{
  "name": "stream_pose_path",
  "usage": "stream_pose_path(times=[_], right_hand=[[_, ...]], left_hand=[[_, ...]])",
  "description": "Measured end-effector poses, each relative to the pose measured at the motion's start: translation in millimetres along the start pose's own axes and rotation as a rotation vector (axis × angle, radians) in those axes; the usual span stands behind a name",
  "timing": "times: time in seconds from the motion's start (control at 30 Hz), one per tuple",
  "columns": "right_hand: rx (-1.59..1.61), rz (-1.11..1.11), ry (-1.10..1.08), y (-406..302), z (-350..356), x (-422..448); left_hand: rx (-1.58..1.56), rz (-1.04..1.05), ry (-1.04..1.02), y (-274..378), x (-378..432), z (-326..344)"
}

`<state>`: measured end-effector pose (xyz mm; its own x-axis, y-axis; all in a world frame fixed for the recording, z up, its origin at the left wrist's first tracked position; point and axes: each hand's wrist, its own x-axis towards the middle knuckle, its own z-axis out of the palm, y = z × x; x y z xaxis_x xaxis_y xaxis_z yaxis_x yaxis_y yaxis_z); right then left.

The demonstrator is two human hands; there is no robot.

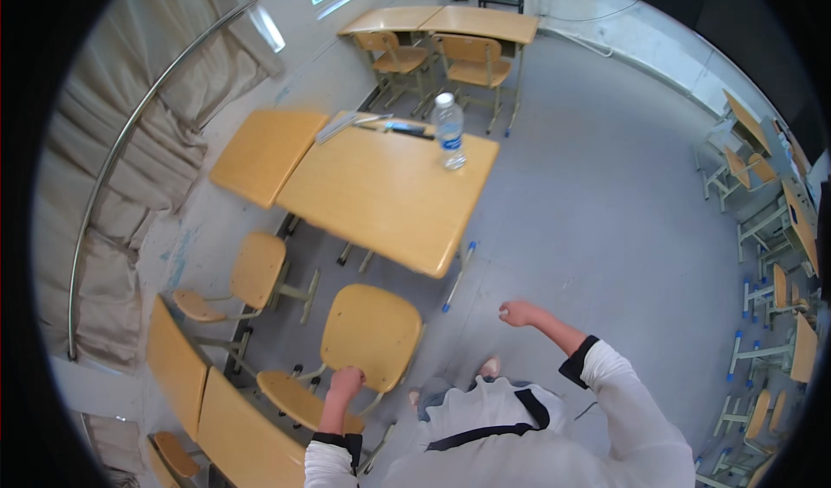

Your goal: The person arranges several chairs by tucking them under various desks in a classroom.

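My left hand (348, 381) is curled into a fist in front of a wooden chair (371, 329); I cannot tell whether it touches the chair. To the right, my right hand (517, 313) is held over the grey floor with its fingers curled and nothing visible in them. Ahead stands a wooden-topped desk (383, 189). A clear plastic bottle (450, 134) with a white cap and blue label stands upright near its right side. Along the far edge lie a grey-white flat item (337, 128) and a slim blue and black item (409, 129), both too small to identify.
A second desk (269, 154) adjoins on the left, beside curtains (162, 92) and a curved metal rail (133, 121). Another chair (258, 270) and more desks (247, 433) stand at lower left. Desks (480, 22) with chairs line the far wall. Several desks and chairs (746, 167) stand along the right.
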<state>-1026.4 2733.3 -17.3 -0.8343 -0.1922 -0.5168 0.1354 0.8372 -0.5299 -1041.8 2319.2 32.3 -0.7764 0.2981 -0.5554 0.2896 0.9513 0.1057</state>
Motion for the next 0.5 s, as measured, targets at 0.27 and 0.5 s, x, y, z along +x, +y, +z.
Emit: stream_pose_path(times=[0.27, 0.5], right_hand=[[0.585, 0.089, 0.094, 66.6, -35.7, -31.1], [0.697, 0.005, 0.050, 110.2, -105.1, -11.4]], left_hand=[[-0.003, 0.628, -0.109, 208.9, 118.2, -48.1], [0.052, 0.666, -0.021, 320.3, 195.1, -107.7]])
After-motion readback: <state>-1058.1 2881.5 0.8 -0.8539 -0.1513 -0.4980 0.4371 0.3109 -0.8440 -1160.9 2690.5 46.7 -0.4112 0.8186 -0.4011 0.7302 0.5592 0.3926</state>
